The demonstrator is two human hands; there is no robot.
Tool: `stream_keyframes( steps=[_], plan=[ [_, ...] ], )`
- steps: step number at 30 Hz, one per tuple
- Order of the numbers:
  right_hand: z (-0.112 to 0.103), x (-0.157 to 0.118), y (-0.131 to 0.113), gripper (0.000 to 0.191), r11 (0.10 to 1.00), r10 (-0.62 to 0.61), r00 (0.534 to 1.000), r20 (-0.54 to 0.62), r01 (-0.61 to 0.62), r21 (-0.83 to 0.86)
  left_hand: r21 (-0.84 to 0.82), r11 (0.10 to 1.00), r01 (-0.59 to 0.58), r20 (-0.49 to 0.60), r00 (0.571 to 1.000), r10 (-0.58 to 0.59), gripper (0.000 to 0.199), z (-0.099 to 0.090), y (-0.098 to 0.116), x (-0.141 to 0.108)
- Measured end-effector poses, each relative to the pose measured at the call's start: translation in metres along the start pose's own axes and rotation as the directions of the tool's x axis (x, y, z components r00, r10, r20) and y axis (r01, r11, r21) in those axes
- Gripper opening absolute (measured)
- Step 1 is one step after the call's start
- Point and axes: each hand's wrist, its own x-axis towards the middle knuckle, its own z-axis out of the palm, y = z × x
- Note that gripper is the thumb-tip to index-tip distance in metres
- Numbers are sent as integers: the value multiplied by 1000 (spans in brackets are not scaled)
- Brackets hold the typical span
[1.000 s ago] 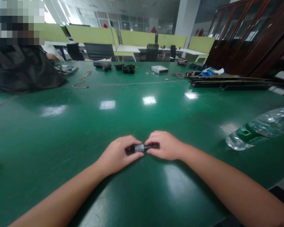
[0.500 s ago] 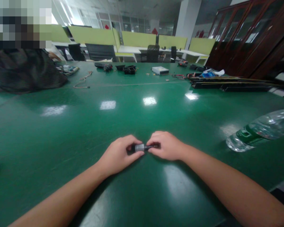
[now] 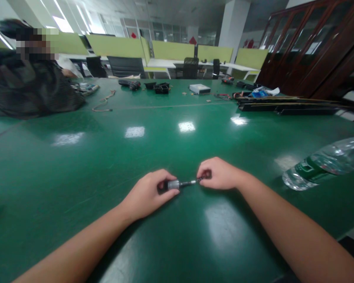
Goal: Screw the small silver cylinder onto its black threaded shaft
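Note:
My left hand (image 3: 149,194) rests on the green table (image 3: 171,236), thumb and fingers closed round a small silver and black cylinder (image 3: 173,184). From the cylinder's right end a thin rod (image 3: 187,183) sticks out, dark near the body and pale at its tip. Just right of that tip, my right hand (image 3: 221,173) pinches a small dark ribbed piece (image 3: 199,179), which may be a coil spring. Its far part is hidden in my curled fingers. I cannot tell whether the rod's tip touches the ribbed piece.
A clear plastic bottle (image 3: 321,167) lies on its side at the right. Along the far edge are black parts (image 3: 161,87), a silver box (image 3: 200,89), a cord (image 3: 103,103) and long black strips (image 3: 289,106). A person (image 3: 32,86) is at the far left.
My right hand has moved right and slightly away with the ribbed piece, baring the thin rod. My left hand has stayed in place on the cylinder.

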Motion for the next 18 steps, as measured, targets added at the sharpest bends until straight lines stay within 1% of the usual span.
stream_keyframes(
  steps=[3,6,8,11,14,16,18],
  plan=[
    [-8,-3,9,13,997,71,997,3,-71,43,2,1000,-3,2,1000,3,23,0,0,0],
    [-8,-3,11,13,995,70,998,10,-70,68,-4,1000,-6,0,1000,6,23,0,1,0],
    [-5,-2,7,13,997,39,999,20,-40,69,-5,1000,-6,-3,1000,6,23,0,0,0],
    [6,2,-1,12,998,-19,999,33,17,62,-7,1000,-1,1,1000,1,23,0,0,0],
    [21,8,-11,16,997,-81,995,-56,81,-3,-9,1000,5,7,1000,-5,23,0,0,0],
    [30,12,-16,19,989,-143,988,-56,141,-45,-3,1000,-9,12,1000,9,23,0,1,0],
    [35,15,-19,20,982,-180,982,-54,176,-68,5,999,-40,17,999,40,27,-1,1,0]
  ],
)
